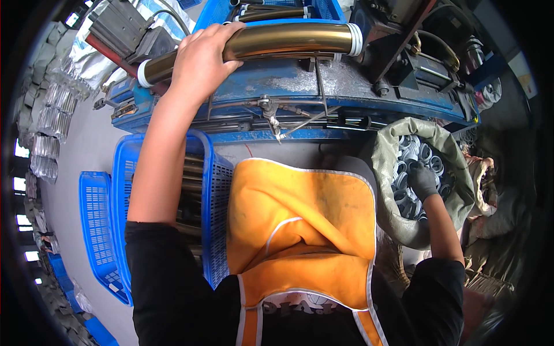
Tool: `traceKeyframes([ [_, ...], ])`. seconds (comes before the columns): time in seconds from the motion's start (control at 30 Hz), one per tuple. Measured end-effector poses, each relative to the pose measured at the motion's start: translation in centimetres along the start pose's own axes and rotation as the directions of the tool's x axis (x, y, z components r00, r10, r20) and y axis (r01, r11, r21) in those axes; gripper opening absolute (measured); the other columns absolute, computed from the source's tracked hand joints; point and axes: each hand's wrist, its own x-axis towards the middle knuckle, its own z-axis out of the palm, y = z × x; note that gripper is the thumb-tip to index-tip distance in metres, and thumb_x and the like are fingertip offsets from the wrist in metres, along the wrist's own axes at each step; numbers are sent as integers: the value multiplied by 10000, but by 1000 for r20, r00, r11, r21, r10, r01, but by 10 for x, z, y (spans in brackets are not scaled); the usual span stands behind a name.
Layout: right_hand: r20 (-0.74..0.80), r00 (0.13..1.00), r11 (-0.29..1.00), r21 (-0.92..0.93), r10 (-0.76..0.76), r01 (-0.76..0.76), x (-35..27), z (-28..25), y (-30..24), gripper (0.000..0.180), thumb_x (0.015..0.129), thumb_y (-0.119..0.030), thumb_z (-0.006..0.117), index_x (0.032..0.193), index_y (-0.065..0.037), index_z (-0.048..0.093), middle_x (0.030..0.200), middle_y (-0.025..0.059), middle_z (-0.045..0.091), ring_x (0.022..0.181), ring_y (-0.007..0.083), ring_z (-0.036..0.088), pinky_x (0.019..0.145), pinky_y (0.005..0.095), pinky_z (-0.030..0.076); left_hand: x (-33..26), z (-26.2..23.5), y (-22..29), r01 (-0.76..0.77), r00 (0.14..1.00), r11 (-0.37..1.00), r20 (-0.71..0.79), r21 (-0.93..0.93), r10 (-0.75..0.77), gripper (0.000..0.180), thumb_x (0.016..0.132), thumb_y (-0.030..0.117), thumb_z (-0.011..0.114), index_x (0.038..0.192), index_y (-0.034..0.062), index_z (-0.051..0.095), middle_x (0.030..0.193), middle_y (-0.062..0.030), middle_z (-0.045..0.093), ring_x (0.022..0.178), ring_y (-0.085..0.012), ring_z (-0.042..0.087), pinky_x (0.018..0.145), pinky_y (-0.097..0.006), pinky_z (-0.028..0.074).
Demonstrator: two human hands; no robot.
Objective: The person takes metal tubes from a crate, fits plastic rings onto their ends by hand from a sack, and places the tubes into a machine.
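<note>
A glossy bronze-coloured tube (294, 40) lies across the machine bench, with a pale ring collar (354, 40) at its right end and another pale collar (142, 74) at its left. My bare left hand (205, 57) is wrapped over the tube left of its middle. Down to the right, my right hand (423, 180), in a dark glove, reaches into a grey-green woven sack (388, 199). Grey plastic ring fittings (411, 149) fill that sack and lie all about the glove. Its fingertips are hidden among them, so whether they grip one cannot be seen.
The blue machine bench (277, 81) spans the front, with clamping units (430, 72) on its right. At my left stands a blue crate (216, 202) of tubes, beside an outer blue crate (95, 230). Another blue crate (329, 11) with tubes sits beyond the bench.
</note>
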Motion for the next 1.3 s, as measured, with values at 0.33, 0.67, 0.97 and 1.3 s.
traceKeyframes([
  [0.33,-13,1000,1000,-12,-29,29,0,3,2,292,927,-315,547,939,-74,711,1090,198,620,924,383,648,786,500,529,37,68,-10,72,973,997,220,-18,-66,701,687,185,845,1335,181,577,1187,-90,667,1161,-301,609,987,-430,469],
  [0.67,47,996,997,-18,-69,70,8,8,6,199,873,-239,587,941,-89,700,1189,163,619,938,390,654,803,500,524,2,152,-35,76,997,985,7,156,-78,737,800,218,781,1462,200,457,1397,-93,566,1311,-313,501,1119,-535,325],
  [0.97,77,996,998,46,-45,41,2,8,18,266,851,-234,587,1052,-83,674,1319,216,570,1002,426,638,865,505,515,-185,51,-122,334,930,931,108,146,-351,230,847,149,673,1062,85,620,1052,-133,663,1008,-365,631,863,-467,497],
  [1.3,-251,964,986,115,-88,120,-11,-14,39,355,895,-209,661,1148,40,657,1370,228,544,1222,387,554,1025,420,452,-429,44,-146,453,301,713,661,535,-688,569,796,60,676,1335,203,562,1342,-93,546,1246,-344,545,992,-443,502],
])
